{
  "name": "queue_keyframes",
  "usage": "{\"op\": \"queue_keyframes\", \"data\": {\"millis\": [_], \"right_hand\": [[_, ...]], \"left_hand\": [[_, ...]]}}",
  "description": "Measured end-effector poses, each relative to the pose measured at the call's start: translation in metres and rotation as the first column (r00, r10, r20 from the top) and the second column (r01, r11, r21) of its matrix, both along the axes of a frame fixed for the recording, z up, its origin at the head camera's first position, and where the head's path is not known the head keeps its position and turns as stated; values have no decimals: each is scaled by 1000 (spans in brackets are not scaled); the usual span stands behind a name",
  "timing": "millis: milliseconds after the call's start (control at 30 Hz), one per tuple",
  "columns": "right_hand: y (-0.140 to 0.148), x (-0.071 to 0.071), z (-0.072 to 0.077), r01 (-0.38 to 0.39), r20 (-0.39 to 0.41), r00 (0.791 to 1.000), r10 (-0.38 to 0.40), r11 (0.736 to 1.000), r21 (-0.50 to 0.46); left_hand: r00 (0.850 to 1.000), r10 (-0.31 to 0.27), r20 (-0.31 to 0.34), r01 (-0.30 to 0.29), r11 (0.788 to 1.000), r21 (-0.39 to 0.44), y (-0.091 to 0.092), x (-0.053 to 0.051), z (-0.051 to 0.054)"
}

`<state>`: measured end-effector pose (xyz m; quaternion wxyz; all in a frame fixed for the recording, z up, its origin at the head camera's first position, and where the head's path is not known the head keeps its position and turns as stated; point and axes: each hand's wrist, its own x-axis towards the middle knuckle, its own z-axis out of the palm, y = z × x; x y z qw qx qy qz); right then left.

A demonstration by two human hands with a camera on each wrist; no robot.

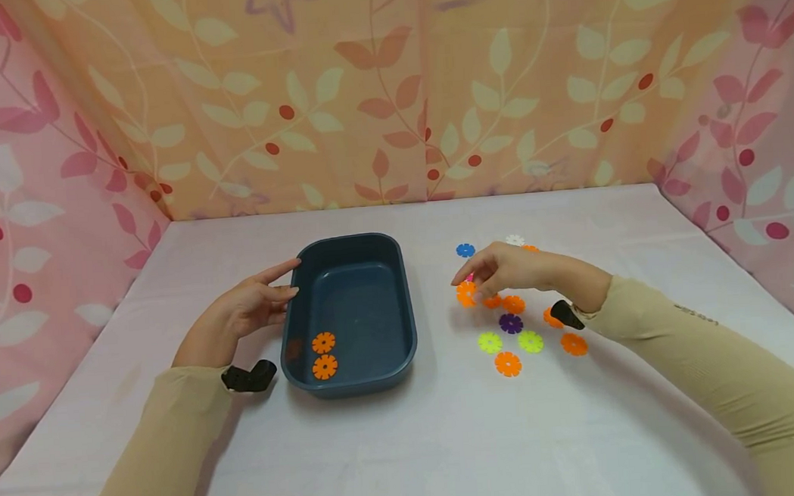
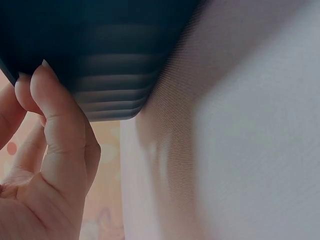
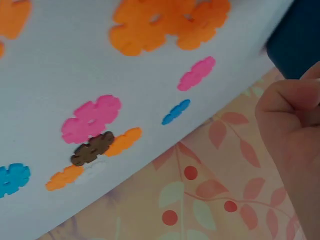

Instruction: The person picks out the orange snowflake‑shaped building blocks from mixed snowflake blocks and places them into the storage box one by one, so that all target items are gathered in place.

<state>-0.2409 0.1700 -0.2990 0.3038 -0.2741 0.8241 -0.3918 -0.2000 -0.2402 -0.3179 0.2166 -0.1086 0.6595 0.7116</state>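
Note:
A dark blue tray [image 1: 357, 383] holds two orange notched discs [image 1: 324, 343] near its front left. At its left rim, my left hand [image 1: 253, 306] grips the edge with thumb and fingers; the left wrist view shows the fingers of this hand [image 2: 55, 135] against the tray wall [image 2: 115, 55]. My right hand [image 1: 507, 268] is above the loose discs right of the tray, an orange disc [image 1: 466, 294] upright at its thumb and fingertips. In the right wrist view the hand [image 3: 290, 112] is at the right edge, fingertips cut off.
Several loose discs lie right of the tray: purple [image 1: 511, 324], yellow-green [image 1: 490, 342], orange [image 1: 508, 363], blue [image 1: 465, 250] and white [image 1: 515, 239]. The right wrist view also shows pink [image 3: 92, 120] and brown [image 3: 93, 149] ones. Patterned cloth [image 1: 387, 89] stands behind the table.

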Motion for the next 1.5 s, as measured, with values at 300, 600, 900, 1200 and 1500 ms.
{"op": "queue_keyframes", "data": {"millis": [300,600,900,1200,1500], "right_hand": [[-14,4,13,24,60,998,-24,1000,-3],[-31,2,20,36,118,993,-22,993,-115],[-56,3,26,94,149,987,-64,975,-203],[-87,4,19,136,196,978,-77,943,-303],[-115,4,8,131,218,974,-56,929,-347]], "left_hand": [[1000,5,-9,-5,1000,-4,-1,1,0],[1000,6,-9,-6,1000,1,-2,1,-1],[1000,-8,-9,8,1000,-6,-2,1,-2],[1000,-13,-14,12,1000,-18,-2,-2,-3],[1000,-16,-14,16,1000,-8,-2,0,-2]]}}
